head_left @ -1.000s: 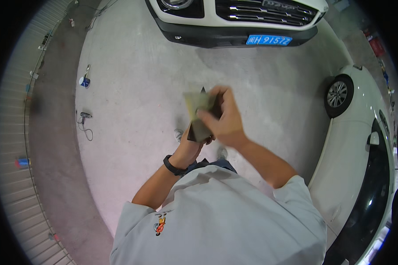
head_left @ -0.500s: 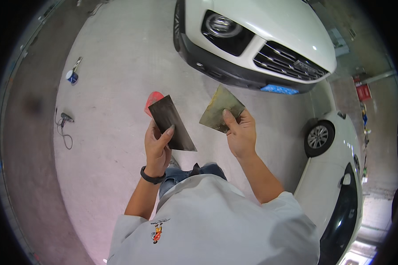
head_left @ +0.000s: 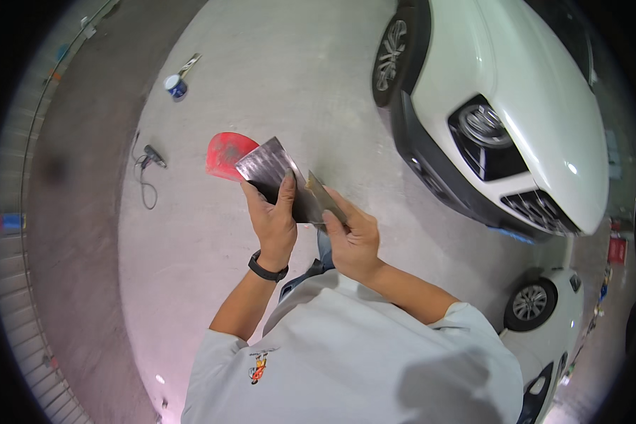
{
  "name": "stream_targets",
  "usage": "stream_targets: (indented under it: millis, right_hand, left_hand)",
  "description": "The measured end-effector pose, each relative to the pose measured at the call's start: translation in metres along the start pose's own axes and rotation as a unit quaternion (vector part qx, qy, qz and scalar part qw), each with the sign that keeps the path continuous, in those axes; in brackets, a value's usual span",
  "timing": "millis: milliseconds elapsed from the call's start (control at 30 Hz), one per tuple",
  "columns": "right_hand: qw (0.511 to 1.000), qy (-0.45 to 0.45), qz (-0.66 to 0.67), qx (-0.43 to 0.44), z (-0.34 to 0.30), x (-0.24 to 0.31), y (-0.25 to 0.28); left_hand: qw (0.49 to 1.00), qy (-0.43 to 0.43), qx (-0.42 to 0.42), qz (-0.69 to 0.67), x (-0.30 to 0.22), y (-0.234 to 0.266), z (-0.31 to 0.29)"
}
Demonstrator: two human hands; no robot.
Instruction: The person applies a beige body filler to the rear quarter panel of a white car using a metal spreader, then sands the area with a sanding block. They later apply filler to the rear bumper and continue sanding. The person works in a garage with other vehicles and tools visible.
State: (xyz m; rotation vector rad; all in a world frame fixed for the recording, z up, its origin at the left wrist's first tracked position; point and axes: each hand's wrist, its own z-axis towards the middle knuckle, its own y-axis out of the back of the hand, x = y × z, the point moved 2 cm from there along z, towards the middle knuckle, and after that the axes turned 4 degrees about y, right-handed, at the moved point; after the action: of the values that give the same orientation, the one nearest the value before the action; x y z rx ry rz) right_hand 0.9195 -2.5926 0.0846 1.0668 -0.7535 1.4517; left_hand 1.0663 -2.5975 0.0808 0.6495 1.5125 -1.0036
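My left hand [head_left: 274, 225] grips a dark grey flat scraper blade [head_left: 272, 173] together with a red plastic spreader [head_left: 226, 154] that sticks out behind it to the left. My right hand [head_left: 352, 239] holds a smaller tan, dirty scraper [head_left: 323, 199] edge-on against the right side of the dark blade. Both hands are raised in front of my chest, close together, thumbs facing me. A black watch sits on my left wrist [head_left: 268, 269].
A white car [head_left: 530, 106] with a dark front bumper stands at the upper right. A second white car [head_left: 544, 318] is at the lower right. On the concrete floor lie a small blue-and-white can [head_left: 176, 86] and a corded tool [head_left: 152, 157] at the left.
My hands, held apart half a second ago, have come together so the tan scraper now meets the dark blade. My view has swung left; the white car sits further right.
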Motion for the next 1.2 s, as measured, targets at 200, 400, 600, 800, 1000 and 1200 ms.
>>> stream_targets:
  millis: [200,400,600,800,1000,1200]
  right_hand:
    - [0.994,-0.023,0.026,0.106,0.149,-0.046,-0.018]
    - [0.982,-0.058,0.009,0.181,0.284,-0.065,-0.013]
    - [0.980,0.036,-0.074,0.183,0.429,-0.139,-0.024]
    - [0.977,-0.024,-0.123,0.175,0.580,-0.217,-0.036]
    - [0.969,-0.037,-0.199,0.142,0.736,-0.241,-0.048]
    - [0.946,-0.119,-0.190,0.233,0.868,-0.319,-0.044]
  left_hand:
    - [0.989,-0.071,-0.044,0.124,-0.019,-0.023,0.135]
    - [0.979,-0.136,-0.035,0.147,-0.034,-0.061,0.258]
    - [0.994,-0.082,-0.057,0.049,0.010,-0.100,0.416]
    - [0.981,-0.142,0.019,0.128,0.042,-0.143,0.586]
    - [0.980,-0.147,0.114,0.076,0.025,-0.197,0.759]
    - [0.899,-0.266,0.234,0.258,0.032,-0.235,0.901]
